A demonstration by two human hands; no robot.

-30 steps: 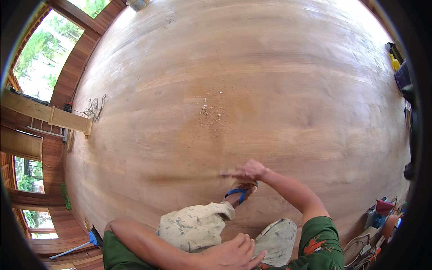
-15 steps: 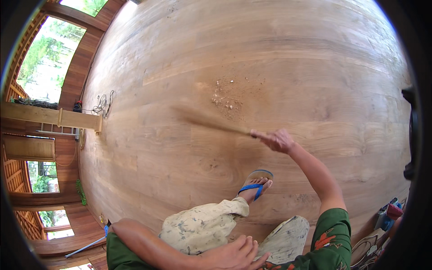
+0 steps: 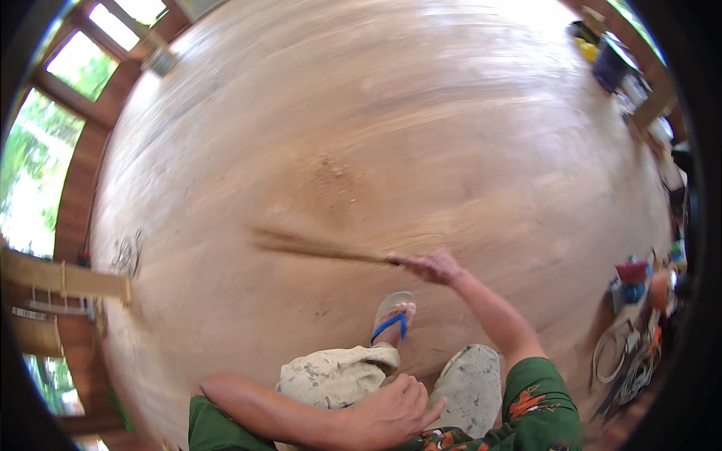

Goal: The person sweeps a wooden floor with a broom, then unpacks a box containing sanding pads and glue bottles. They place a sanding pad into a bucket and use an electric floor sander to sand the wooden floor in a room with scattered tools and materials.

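Observation:
In my right hand (image 3: 429, 264) is a thin stick broom (image 3: 316, 245), its brown bristles blurred and fanning left across the wooden floor (image 3: 511, 173). Just beyond the bristles lies a loose patch of brown dust and small debris (image 3: 331, 177). My left hand (image 3: 395, 412) rests over my lap near my paint-spotted trousers (image 3: 327, 376), fingers loosely extended and apparently holding nothing. My foot in a blue-strapped sandal (image 3: 393, 321) is on the floor below the broom.
Along the left wall are a wooden board (image 3: 90, 282), a coiled cord (image 3: 128, 252) and a bucket (image 3: 159, 62) farther up. A purple container (image 3: 611, 64) stands at upper right; coiled hoses (image 3: 617, 353) and a red-topped container (image 3: 630, 272) line the lower right edge.
My right hand and broom rose forward from beside my foot, then moved slightly left and back toward me. The whole view has swung, showing more of the room's upper edges. Motion blur has increased.

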